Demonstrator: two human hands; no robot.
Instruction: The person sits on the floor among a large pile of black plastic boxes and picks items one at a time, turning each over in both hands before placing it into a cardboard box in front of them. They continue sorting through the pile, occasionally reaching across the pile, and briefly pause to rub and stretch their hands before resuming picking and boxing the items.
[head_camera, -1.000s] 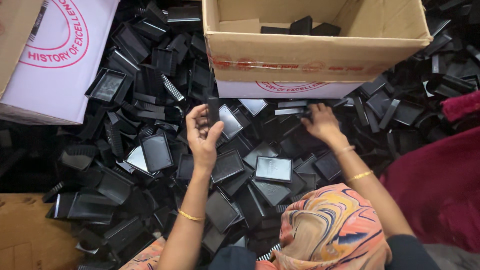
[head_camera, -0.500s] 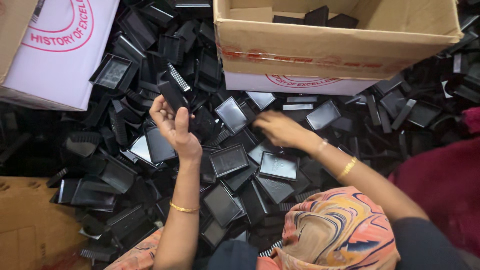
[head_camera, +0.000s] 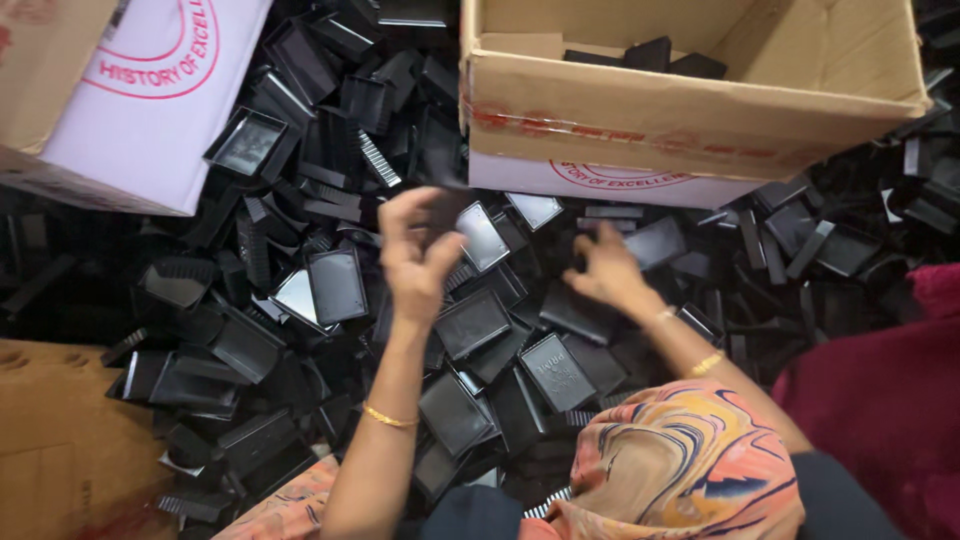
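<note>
Your left hand (head_camera: 415, 255) is gripping a blurred black plastic tray (head_camera: 445, 205), just below the open cardboard box (head_camera: 690, 110); its long axis cannot be told. Your right hand (head_camera: 605, 270) is resting open-fingered on the tray pile (head_camera: 300, 300) under that box. Three black pieces are lying inside the box.

Black plastic trays (head_camera: 470, 322) covered the floor; brown cardboard box (head_camera: 690, 110) with red tape; white box (head_camera: 150, 100) with red print; orange-pink marbled scarf (head_camera: 690, 460); gold bangles (head_camera: 388, 418); maroon cloth (head_camera: 880, 400).
</note>
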